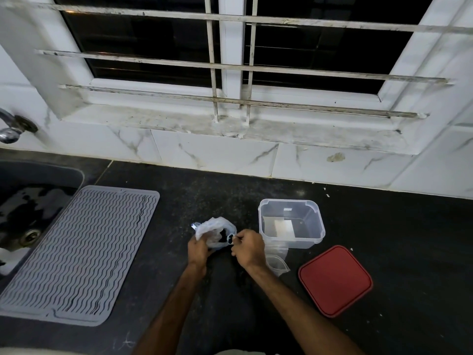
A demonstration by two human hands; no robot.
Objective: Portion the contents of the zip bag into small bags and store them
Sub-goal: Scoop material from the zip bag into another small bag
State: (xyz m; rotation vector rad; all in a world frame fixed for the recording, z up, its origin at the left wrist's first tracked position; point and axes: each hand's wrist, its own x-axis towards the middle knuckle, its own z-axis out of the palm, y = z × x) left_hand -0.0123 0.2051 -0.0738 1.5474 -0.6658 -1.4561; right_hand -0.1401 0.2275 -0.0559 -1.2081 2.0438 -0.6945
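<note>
Now the left hand (198, 249) grips the crumpled clear plastic zip bag (215, 228), and the right hand (249, 248) pinches its mouth. The small clear bags (277, 262) lie just right of the right hand.

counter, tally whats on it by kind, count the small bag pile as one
grey drying mat: 1
clear container: 1
red lid: 1
zip bag: 1, gripped by the left hand and right hand
pile of small bags: 1
total: 5

No writing is legible; the small white label (287, 209) in the clear container (263, 219) shows nothing readable.
</note>
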